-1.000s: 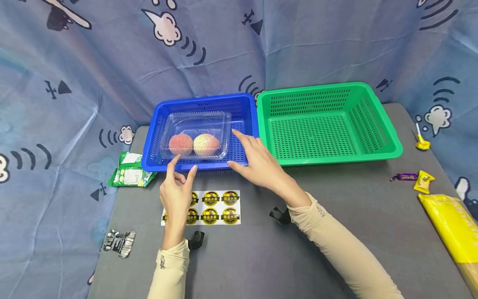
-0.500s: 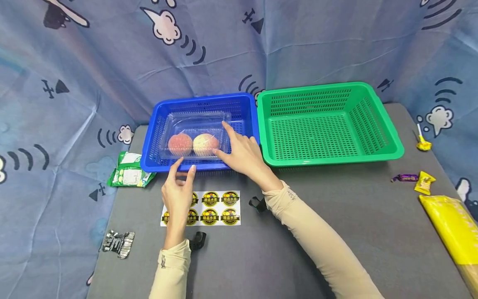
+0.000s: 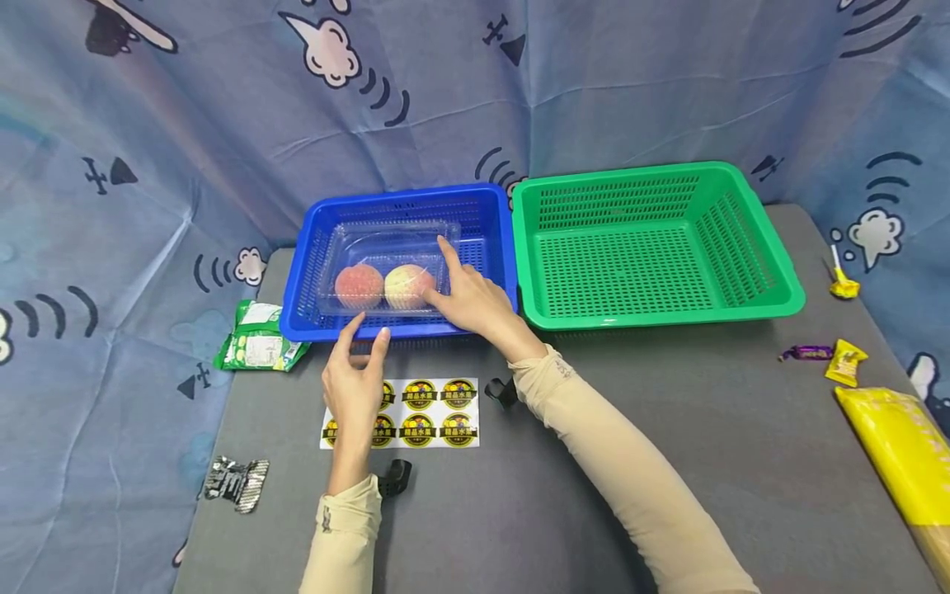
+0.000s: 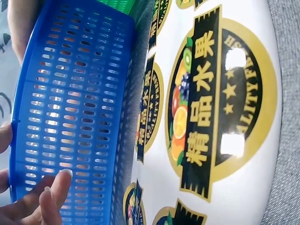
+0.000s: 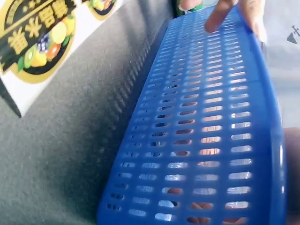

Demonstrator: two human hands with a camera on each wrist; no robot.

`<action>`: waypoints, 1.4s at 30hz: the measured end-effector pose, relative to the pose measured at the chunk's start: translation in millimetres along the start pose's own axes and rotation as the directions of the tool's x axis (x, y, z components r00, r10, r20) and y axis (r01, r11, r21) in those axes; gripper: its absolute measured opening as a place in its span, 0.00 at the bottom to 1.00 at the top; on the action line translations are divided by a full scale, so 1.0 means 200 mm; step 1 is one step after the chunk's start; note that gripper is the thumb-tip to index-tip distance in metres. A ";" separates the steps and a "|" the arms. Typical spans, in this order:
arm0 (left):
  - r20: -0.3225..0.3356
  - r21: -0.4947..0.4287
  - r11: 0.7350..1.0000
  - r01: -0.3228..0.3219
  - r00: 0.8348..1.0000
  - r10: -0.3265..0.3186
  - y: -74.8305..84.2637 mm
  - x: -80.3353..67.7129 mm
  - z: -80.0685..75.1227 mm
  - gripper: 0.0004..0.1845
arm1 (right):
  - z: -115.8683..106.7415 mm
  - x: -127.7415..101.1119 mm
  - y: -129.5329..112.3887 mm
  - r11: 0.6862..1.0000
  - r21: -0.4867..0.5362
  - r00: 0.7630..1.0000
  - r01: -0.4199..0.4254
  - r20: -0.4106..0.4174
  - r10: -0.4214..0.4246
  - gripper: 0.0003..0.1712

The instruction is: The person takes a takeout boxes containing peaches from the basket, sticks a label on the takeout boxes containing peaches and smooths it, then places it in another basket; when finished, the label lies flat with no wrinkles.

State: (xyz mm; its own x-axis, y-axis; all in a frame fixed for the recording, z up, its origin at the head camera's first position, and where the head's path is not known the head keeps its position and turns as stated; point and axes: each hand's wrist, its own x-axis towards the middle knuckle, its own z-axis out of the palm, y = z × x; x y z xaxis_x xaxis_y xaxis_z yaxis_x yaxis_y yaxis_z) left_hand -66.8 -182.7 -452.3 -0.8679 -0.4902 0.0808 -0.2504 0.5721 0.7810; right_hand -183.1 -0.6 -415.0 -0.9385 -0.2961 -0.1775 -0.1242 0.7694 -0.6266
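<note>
Green snack packet (image 3: pixel 258 346) lies at the table's left edge, clear of the work. Left hand (image 3: pixel 355 388) hovers over the sticker sheet (image 3: pixel 426 402), fingers loosely spread, holding nothing, tips near the blue basket (image 3: pixel 490 216) front wall. Clear clamshell box (image 3: pixel 388 266) with two peaches (image 3: pixel 383 285) sits inside that basket. Right hand (image 3: pixel 472 299) reaches over the rim, fingers partly open against the box's right end; a firm grip can't be confirmed. Risks: one-sided lift tips the box, lid pops, peaches roll; the box snags the rim. Green basket (image 3: pixel 750 214) stands just right.
</note>
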 end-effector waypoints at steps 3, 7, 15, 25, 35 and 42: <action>0.001 0.013 1.000 0.004 1.000 -0.004 0.00 0.00 0.00 0.32 | 0.00 0.02 0.01 0.997 0.071 1.000 -0.001 0.028 -0.001 0.53; -0.002 0.023 1.000 0.011 1.000 -0.011 0.00 0.00 -0.01 0.32 | -0.02 0.04 0.02 0.978 0.205 0.999 0.027 0.034 -0.034 0.54; 0.014 0.037 0.999 0.012 1.000 -0.012 0.01 0.01 -0.01 0.32 | -0.03 0.05 0.02 0.968 0.249 0.999 0.034 0.014 -0.039 0.52; 0.016 0.030 1.000 -0.002 1.000 0.002 0.00 0.01 -0.01 0.30 | -0.03 0.05 0.03 0.953 0.285 0.989 0.107 -0.126 -0.073 0.49; 0.021 0.043 0.999 0.014 1.000 -0.015 0.00 0.02 0.00 0.28 | -0.05 0.05 0.05 0.882 0.451 0.975 0.133 -0.219 -0.034 0.46; 0.023 0.044 0.999 0.018 1.000 -0.019 0.01 0.02 -0.01 0.27 | -0.06 0.05 0.05 0.856 0.498 0.962 0.136 -0.272 0.005 0.44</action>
State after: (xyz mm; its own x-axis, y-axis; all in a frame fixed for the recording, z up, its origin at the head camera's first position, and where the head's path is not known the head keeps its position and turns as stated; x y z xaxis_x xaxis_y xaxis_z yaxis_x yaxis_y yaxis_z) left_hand -70.4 -185.1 -450.4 -0.8727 -0.4854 0.0517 -0.2844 0.5916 0.7544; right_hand -196.9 10.9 -414.6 -0.9914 -0.1271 0.0318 -0.0733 0.3369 -0.9387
